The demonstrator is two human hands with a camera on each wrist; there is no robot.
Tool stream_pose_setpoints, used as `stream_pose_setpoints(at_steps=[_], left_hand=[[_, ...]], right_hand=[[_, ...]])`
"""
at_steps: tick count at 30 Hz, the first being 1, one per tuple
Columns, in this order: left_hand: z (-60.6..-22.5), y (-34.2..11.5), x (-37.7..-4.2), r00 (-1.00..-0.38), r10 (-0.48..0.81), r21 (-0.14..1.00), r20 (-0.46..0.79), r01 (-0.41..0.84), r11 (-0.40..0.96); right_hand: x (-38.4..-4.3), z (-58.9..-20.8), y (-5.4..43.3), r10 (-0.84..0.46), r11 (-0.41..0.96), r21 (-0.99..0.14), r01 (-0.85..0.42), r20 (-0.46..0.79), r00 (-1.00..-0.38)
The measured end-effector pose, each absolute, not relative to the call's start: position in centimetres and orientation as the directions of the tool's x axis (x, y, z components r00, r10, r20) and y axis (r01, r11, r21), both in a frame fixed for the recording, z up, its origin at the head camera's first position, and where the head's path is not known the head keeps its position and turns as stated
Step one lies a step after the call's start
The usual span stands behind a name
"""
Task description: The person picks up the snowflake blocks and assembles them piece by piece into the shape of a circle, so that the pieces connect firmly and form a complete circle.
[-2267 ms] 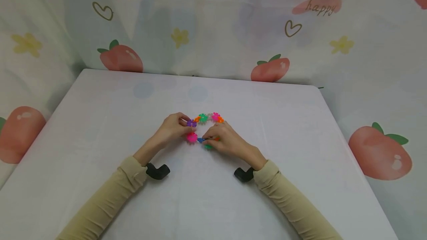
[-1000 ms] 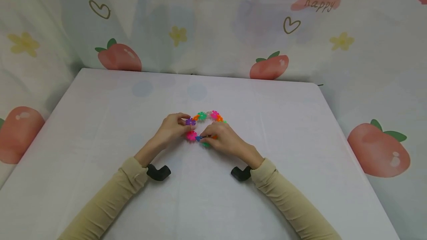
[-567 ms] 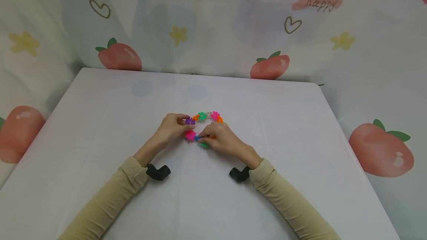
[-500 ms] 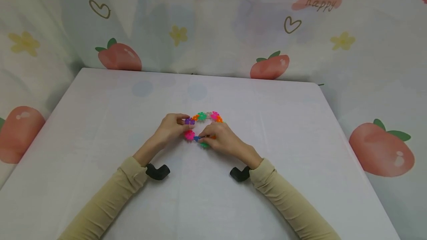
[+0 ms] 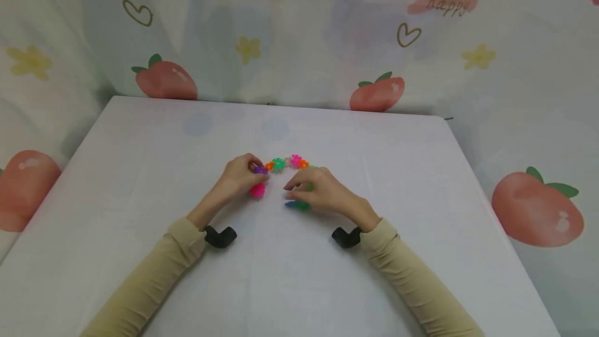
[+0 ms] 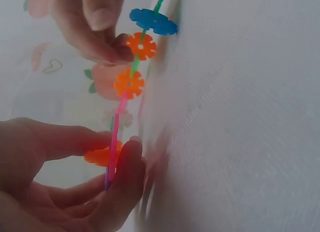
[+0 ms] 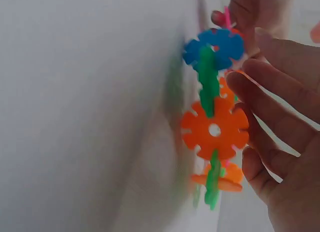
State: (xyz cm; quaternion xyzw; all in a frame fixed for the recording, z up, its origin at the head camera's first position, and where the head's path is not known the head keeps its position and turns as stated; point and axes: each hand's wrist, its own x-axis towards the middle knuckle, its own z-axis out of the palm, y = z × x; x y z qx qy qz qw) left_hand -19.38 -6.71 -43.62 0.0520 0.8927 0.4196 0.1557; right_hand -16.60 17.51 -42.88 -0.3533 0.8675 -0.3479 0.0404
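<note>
A chain of notched plastic snowflake discs (image 5: 278,164) curves between the two hands, with a gap at its near side. My left hand (image 5: 237,175) pinches the purple disc (image 5: 260,169) between thumb and fingers, and a pink disc (image 5: 257,191) hangs just below at that end. At the other end are a blue disc (image 7: 215,48) and a green disc (image 7: 208,82). My right hand (image 5: 325,190) is beside them with fingers spread and loosely bent, nothing pinched. In the right wrist view its fingertips are close to a large orange disc (image 7: 215,129).
The chain is over a white-covered table (image 5: 281,285). A printed curtain (image 5: 299,40) with strawberries and hearts hangs behind and at the sides. Black curved pieces (image 5: 221,237) stick out at both wrists, by the beige sleeves (image 5: 154,269).
My right hand has let go of the blue disc and drawn right. The blue disc has come apart from the pink one, opening the ring. The left hand has shifted slightly left, still pinching.
</note>
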Motion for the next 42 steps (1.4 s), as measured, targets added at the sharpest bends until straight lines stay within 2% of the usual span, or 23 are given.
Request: stream_pose_setpoints(at_steps=[3, 7, 11, 14, 16, 30, 42], left_hand=[[-43.6, -6.6, -19.5, -0.95, 0.226, 0.753, -0.213, -0.012, 0.658], [-43.5, -6.4, -19.4, -0.956, 0.24, 0.737, -0.171, 0.038, 0.674], [-43.6, -6.1, -19.3, -0.962, 0.249, 0.727, -0.114, 0.09, 0.681], [-43.6, -5.9, -19.1, -0.963, 0.253, 0.73, -0.089, 0.11, 0.675], [-43.6, -5.8, -19.0, -0.963, 0.256, 0.737, -0.085, 0.112, 0.666], [-43.8, -6.0, -18.9, -0.961, 0.261, 0.765, -0.094, 0.099, 0.637], [-43.9, -6.4, -19.1, -0.954, 0.288, 0.765, -0.083, 0.124, 0.632]], right_hand=[[-17.4, -42.6, 18.0, -0.599, 0.514, -0.648, -0.562, 0.198, -0.776], [-19.0, -42.2, 18.1, -0.542, 0.567, -0.615, -0.548, 0.222, -0.81], [-20.7, -42.2, 17.8, -0.536, 0.639, -0.594, -0.488, 0.111, -0.837], [-21.6, -42.4, 17.4, -0.552, 0.671, -0.591, -0.448, 0.006, -0.834], [-22.0, -42.6, 17.2, -0.561, 0.678, -0.584, -0.446, -0.019, -0.828], [-22.2, -43.3, 16.9, -0.532, 0.672, -0.567, -0.477, 0.079, -0.843], [-22.7, -43.3, 17.1, -0.563, 0.64, -0.625, -0.448, 0.015, -0.826]])
